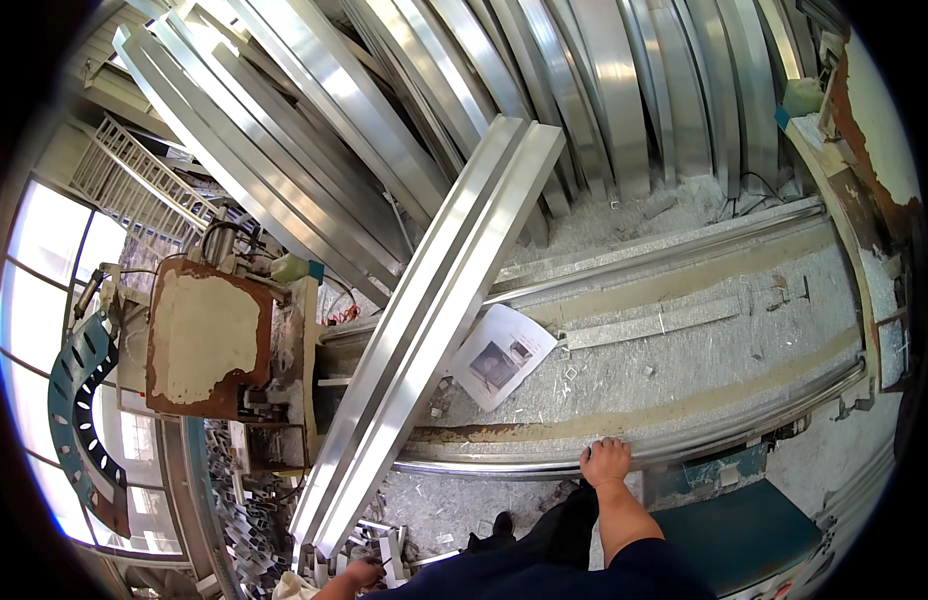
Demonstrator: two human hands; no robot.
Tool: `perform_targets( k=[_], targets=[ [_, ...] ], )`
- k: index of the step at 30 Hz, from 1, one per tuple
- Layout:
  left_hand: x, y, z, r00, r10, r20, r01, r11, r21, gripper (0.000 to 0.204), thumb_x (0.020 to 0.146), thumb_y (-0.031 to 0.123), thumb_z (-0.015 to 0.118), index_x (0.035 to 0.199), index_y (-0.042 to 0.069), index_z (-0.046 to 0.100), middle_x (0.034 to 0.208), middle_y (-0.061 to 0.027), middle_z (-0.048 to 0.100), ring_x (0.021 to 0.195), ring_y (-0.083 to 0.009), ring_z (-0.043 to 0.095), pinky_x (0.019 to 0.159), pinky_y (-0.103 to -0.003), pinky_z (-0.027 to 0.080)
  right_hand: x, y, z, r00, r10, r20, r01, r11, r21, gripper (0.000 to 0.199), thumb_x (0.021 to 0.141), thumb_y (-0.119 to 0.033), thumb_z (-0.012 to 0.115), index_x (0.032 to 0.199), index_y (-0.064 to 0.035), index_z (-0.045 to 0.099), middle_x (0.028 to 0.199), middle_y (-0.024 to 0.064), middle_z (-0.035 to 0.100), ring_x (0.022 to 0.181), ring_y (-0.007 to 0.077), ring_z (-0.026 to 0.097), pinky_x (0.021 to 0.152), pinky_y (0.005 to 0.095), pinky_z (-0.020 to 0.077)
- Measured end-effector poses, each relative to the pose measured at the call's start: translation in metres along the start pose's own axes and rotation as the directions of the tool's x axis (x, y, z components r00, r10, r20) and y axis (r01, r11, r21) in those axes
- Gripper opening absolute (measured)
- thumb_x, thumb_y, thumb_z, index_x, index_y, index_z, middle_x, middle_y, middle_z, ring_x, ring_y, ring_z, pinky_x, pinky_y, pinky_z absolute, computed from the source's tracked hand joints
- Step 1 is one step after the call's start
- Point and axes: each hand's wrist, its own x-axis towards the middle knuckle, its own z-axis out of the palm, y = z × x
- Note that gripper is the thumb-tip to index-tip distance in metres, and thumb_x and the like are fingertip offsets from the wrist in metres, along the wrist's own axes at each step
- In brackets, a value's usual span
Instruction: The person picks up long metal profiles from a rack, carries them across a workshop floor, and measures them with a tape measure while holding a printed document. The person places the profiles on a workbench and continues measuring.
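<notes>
The long metal profile (444, 330) lies slantwise over the machine bed (674, 370), its long axis running from near left to far right; its near end is just beyond the left hand (362, 573), the nearer one, whose grip cannot be told. The right hand (606, 461), well apart, rests on the front rail (524, 467). The profile is silvery, straight-edged and grooved lengthwise.

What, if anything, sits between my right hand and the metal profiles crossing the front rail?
Nothing visible along the front rail, which your right hand touches, leftward to the profiles. Farther back, a printed sheet lies beside them.
</notes>
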Motion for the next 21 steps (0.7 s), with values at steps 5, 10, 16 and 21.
perform_targets(
  k=[5,10,16,21],
  targets=[
    [0.051,-0.021,0.011,0.998,0.024,0.054,-0.028,0.997,0.071,0.044,0.072,0.025,0.071,0.112,0.007,0.063,0.066,-0.0072,0.064,0.055,-0.0159,0.06,0.051,-0.032,0.049,-0.001,-0.004,-0.004,0.999,-0.022,-0.031,0.022,1.0,0.015,0.021,0.073,-0.028,0.059,0.068,-0.0091,0.067,0.075,0.0082,0.061,0.081,0.0269,0.057,0.077,0.0426,0.0409],
    [0.038,0.009,0.014,0.991,0.085,0.107,-0.08,0.996,-0.047,0.052,0.072,0.026,0.07,0.12,0.008,0.06,0.065,-0.0073,0.064,0.052,-0.0175,0.059,0.053,-0.031,0.049,-0.005,-0.01,-0.004,0.998,-0.049,-0.051,0.048,0.999,-0.01,0.018,0.071,-0.026,0.061,0.07,-0.0086,0.067,0.079,0.009,0.061,0.081,0.0284,0.056,0.078,0.0426,0.0405],
    [0.058,0.031,0.003,0.921,0.333,0.201,-0.354,0.932,0.08,0.049,0.078,0.017,0.062,0.126,0.013,0.056,0.05,-0.005,0.052,0.039,-0.0157,0.048,0.04,-0.031,0.038,-0.005,-0.013,-0.008,0.995,-0.004,-0.095,0.008,0.999,0.048,0.024,0.071,-0.028,0.064,0.081,-0.0059,0.066,0.089,0.0134,0.059,0.093,0.0314,0.054,0.089,0.0463,0.0388],
    [0.107,0.005,0.004,0.883,0.42,0.21,-0.438,0.898,0.046,0.047,0.077,0.017,0.06,0.124,0.016,0.058,0.048,-0.0053,0.05,0.038,-0.0161,0.048,0.04,-0.032,0.039,0.002,-0.012,0.0,0.948,0.216,-0.233,-0.149,0.95,0.275,0.033,0.069,-0.031,0.07,0.085,-0.0031,0.063,0.093,0.0173,0.058,0.094,0.0317,0.054,0.085,0.0445,0.0414]
  ],
)
